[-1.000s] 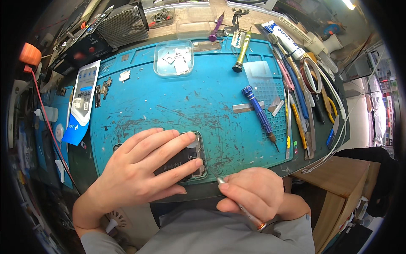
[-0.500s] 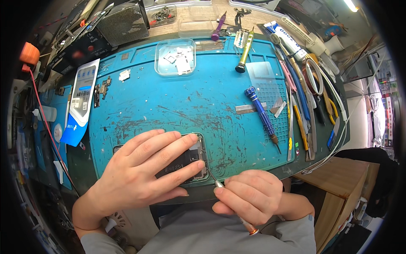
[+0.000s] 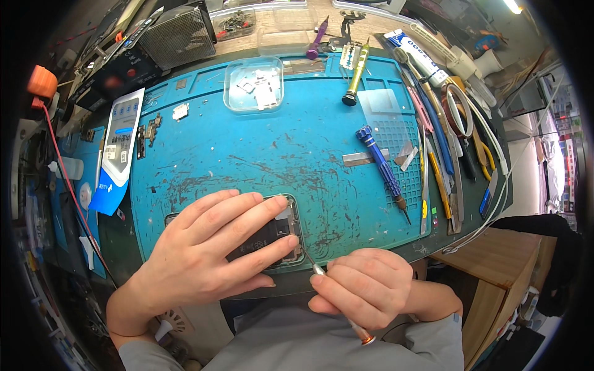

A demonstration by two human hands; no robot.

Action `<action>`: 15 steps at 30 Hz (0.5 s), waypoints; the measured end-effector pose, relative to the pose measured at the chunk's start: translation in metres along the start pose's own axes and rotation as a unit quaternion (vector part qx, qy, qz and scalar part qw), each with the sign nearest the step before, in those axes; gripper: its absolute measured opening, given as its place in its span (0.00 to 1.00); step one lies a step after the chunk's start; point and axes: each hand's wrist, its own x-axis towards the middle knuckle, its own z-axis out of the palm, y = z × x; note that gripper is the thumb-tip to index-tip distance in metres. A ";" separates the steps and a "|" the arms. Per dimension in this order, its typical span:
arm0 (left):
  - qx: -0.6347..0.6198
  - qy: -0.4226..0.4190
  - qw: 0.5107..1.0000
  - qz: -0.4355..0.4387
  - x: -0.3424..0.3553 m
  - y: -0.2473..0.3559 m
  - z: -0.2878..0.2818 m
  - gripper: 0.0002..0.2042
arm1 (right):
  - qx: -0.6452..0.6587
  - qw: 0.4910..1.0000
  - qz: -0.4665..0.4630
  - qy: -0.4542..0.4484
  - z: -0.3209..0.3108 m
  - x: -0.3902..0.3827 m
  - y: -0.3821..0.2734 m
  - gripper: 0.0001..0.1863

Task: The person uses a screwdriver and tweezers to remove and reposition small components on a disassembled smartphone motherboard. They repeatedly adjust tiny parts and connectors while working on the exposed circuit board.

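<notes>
An opened smartphone (image 3: 261,238) with its dark battery and inner parts showing lies at the mat's front edge. My left hand (image 3: 213,250) rests flat across it, fingers stretched and spread, hiding much of its left part. In my right hand (image 3: 368,289), closed fingers grip a slim precision screwdriver (image 3: 318,269) held at a slant. Its thin shaft reaches to the phone's right edge near the lower corner, and its orange-ended handle sticks out below my fist. Whether the tip sits in a screw is too small to tell.
On the blue repair mat (image 3: 185,148) stands a clear box (image 3: 253,102) of small metal parts. A blue screwdriver (image 3: 385,167) and a yellow-green one (image 3: 356,74) lie to the right, beside several tweezers and tools. A blue-and-white packet (image 3: 120,148) lies at left.
Almost nothing differs. My right hand and the screwdriver have shifted very slightly left; my left hand stays on the phone.
</notes>
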 end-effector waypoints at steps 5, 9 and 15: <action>0.005 0.003 1.000 0.002 0.000 0.001 0.001 0.26 | -0.006 1.000 -0.002 -0.004 0.000 -0.002 -0.001 0.13; 0.012 0.000 1.000 0.003 0.000 0.001 0.000 0.26 | -0.003 1.000 -0.002 -0.007 0.000 -0.002 0.000 0.13; 0.010 0.003 1.000 0.005 0.000 0.000 0.000 0.25 | 0.011 1.000 -0.001 0.008 0.000 -0.003 0.001 0.13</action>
